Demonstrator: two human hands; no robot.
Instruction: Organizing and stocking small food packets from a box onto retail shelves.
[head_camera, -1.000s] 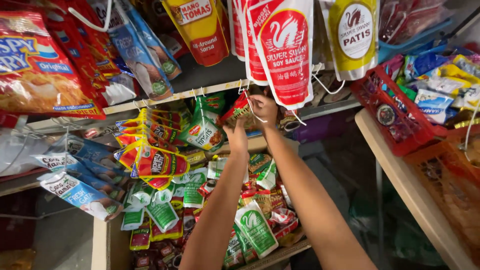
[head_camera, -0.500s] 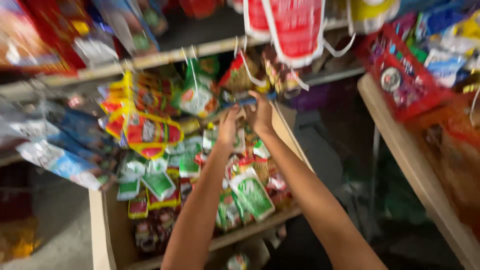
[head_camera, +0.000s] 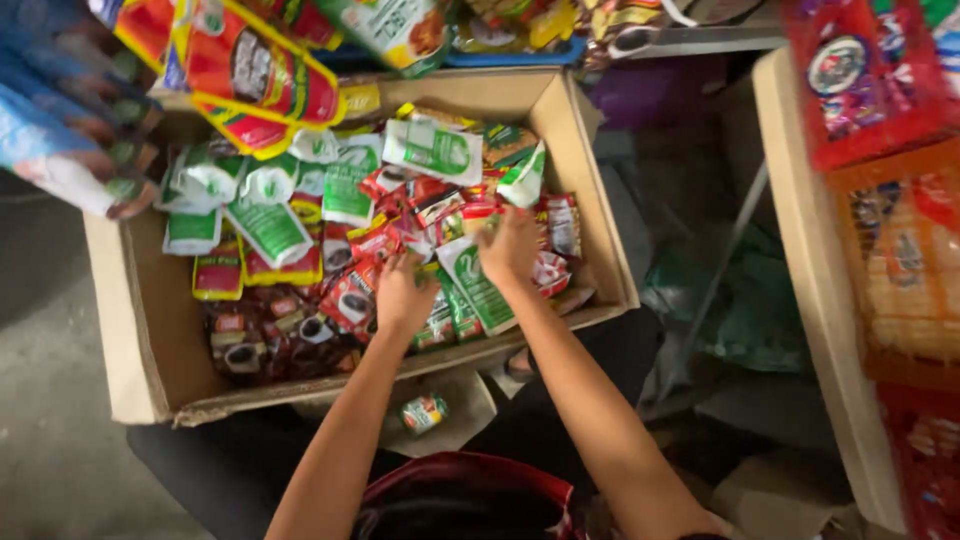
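Both my hands reach down into a large cardboard box (head_camera: 140, 340) filled with strips of sachets. My left hand (head_camera: 400, 293) rests on the red and dark sachets (head_camera: 350, 290) near the box's middle, fingers curled into the pile. My right hand (head_camera: 508, 245) lies on red sachets beside a green and white sachet strip (head_camera: 478, 288), fingers spread over them. Whether either hand grips a packet is hidden by the fingers. More green and white sachets (head_camera: 270, 225) lie toward the box's left and back.
Hanging red and yellow packets (head_camera: 250, 70) and blue packets (head_camera: 60, 130) crowd the upper left. A wooden shelf edge (head_camera: 810, 300) with a red basket (head_camera: 860, 90) of snacks runs down the right. A small packet (head_camera: 424, 412) lies on cardboard below the box.
Both hands came down from the hanging packets at the shelf rail into the sachet box. The view tilted downward with them.
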